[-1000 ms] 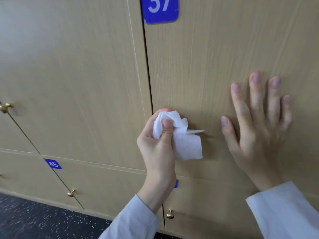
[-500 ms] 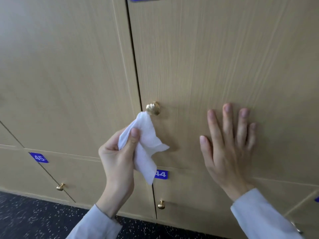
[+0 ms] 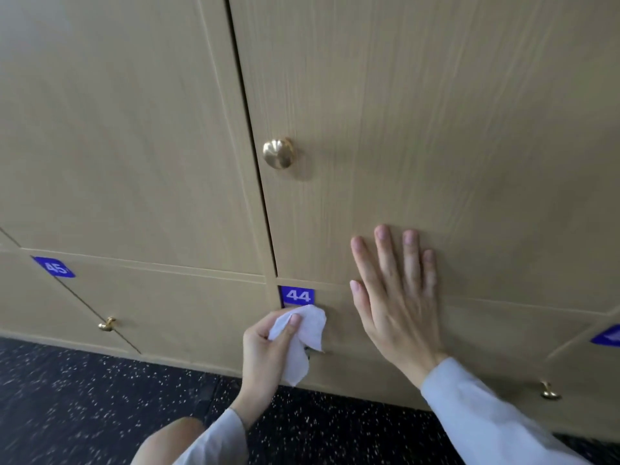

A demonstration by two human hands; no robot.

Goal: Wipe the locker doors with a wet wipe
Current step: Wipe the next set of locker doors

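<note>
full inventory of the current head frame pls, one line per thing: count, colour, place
locker doors: at least five in part, light wood grain, filling the wall ahead in two rows
knobs: three visible, brass; one on the upper right door, one low left, one low right
number labels: three, blue with white print; 44 at centre, 45 at left, one cut off at the right edge, unreadable
floor: one, dark with pale speckles, along the bottom
wet wipe: one, white, crumpled, just below label 44
left hand: grips the wet wipe, pale sleeve
right hand: flat on the doors, fingers straight, pale sleeve
</note>
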